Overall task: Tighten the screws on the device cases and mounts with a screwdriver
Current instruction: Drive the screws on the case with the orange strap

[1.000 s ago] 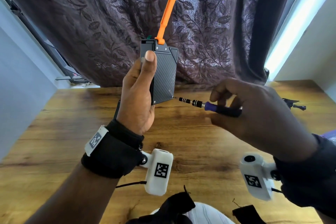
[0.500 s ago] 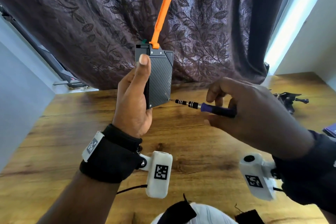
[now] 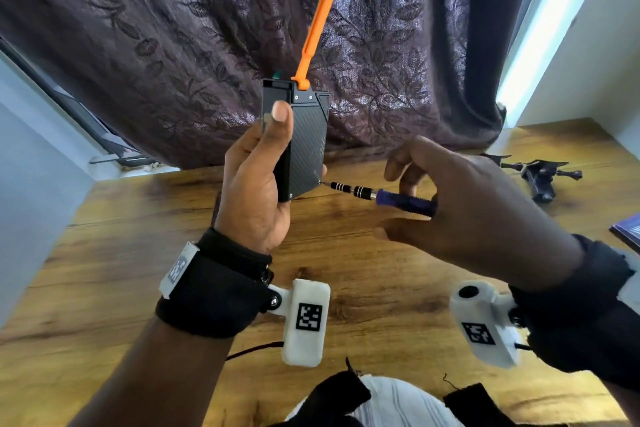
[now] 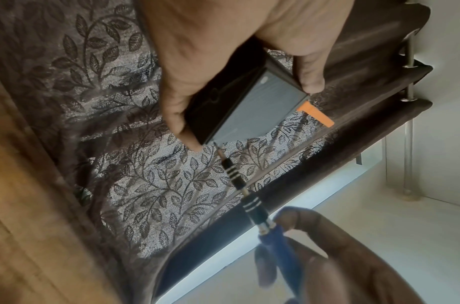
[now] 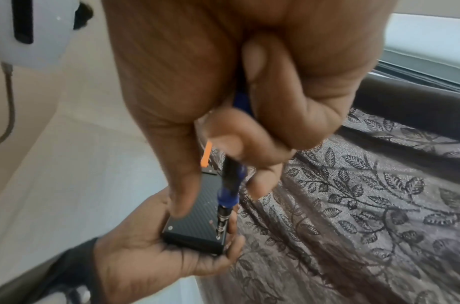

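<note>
The left hand (image 3: 256, 184) has the black device case (image 3: 308, 146) upright in the air above the table's (image 3: 104, 270) far edge, thumb up its near side, fingers wrapped behind. The right hand (image 3: 485, 211) pinches the blue-handled screwdriver (image 3: 384, 196), tip seated on the screw at the case's lower right corner. That case looks rigid and light, probably slick on its woven face, so gripping the long edges makes sense. The orange antenna (image 3: 323, 14) on top looks a poor handhold. The right wrist view shows a second screw (image 5: 170, 227) at the neighbouring corner; the head view alone catches a black mount (image 3: 540, 177) towards the table's far right corner.
</note>
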`<state>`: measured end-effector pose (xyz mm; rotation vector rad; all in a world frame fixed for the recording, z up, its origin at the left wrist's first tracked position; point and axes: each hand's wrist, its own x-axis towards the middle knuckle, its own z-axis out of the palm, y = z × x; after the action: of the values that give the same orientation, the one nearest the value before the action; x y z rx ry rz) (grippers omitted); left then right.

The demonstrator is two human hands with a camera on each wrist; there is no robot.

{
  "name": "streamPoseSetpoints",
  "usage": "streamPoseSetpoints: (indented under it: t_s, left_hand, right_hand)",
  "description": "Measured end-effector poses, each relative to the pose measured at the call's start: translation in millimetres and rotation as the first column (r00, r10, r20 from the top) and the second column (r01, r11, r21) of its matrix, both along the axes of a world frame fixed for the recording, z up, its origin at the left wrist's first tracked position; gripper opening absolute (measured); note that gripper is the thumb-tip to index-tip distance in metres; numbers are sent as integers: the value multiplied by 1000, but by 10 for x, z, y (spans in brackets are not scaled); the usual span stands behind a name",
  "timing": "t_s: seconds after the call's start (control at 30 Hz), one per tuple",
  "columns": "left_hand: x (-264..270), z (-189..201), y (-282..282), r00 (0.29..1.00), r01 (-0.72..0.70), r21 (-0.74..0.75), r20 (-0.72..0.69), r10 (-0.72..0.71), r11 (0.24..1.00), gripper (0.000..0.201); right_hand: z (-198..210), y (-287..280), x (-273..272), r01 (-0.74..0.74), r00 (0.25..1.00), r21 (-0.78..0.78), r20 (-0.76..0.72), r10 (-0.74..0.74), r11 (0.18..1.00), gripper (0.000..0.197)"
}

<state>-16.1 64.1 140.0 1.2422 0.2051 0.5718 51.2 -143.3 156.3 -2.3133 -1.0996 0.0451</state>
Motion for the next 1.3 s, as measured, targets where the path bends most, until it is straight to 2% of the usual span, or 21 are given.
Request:
streamPoseSetpoints:
  t_s: [0.07,0.13,0.17,0.27,0.33,0.37,0.43,0.53,0.6,0.67,0.73,0.83,0.97,1.07,1.1,1.23,1.3]
  left_hand:
    - [14,-1,-6,1000,4,-6,-10,-4,1000,47]
    - [23,-2,-7,1000,22,-26,-19,-23,999,45]
    - [25,-8,-8,999,30,-32,-24,-31,999,47]
    - [21,-14,-15,999,51,-23,-14,-51,998,52]
    - [28,-15,-11,999,51,-7,-10,-51,999,47]
    - [31,-17,-4,999,46,-2,-7,-46,999,42]
    - [34,-24,15,999,39,-9,-5,-39,999,34]
    - [29,-18,15,999,39,-24,-7,-39,999,41]
    - [25,-9,-15,999,39,-17,-5,-39,999,48]
    - [18,-18,-51,999,33,7,-5,-33,999,56]
    - [15,-32,-69,999,32,13,-9,-32,999,59]
    - [3,-57,-85,999,31,-16,-19,-32,999,58]
    - [14,-69,-66,1000,11,-60,-9,-12,998,53]
    - [8,-73,-51,1000,9,-102,-27,-12,995,53]
    - [7,-69,-53,999,11,-97,-30,-14,995,53]
    - [9,-56,-64,1000,28,-69,-2,-28,997,51]
    - [-1,-60,-55,1000,31,-68,7,-31,997,51]
  right_hand:
    - [-28,9,-9,8,997,-4,76,-7,1000,33]
    - [-41,-9,-10,42,993,71,109,-50,997,17]
    - [-37,-15,1,56,993,108,97,-67,993,15]
    - [-27,-4,29,81,996,123,-45,-76,989,30]
    - [-34,2,42,82,985,136,-161,-59,987,22]
    - [-29,11,31,77,985,132,-163,-54,988,25]
    - [-69,10,34,49,997,88,-64,-43,995,39]
    - [-110,6,26,50,998,80,45,-54,996,25]
    - [-113,3,30,101,994,124,27,-105,987,16]
    - [-91,15,19,114,993,139,-34,-111,984,20]
    - [-55,22,21,86,992,100,-103,-76,991,26]
    - [-54,1,51,55,983,50,-175,-46,997,24]
    - [-136,-26,64,28,999,35,-41,-26,999,33]
    - [-149,-56,49,64,998,106,17,-66,992,17]
    - [-142,-57,47,80,997,139,7,-82,987,12]
    - [-114,-1,55,68,998,119,-27,-65,991,35]
    - [-99,3,83,56,994,111,-100,-45,992,30]
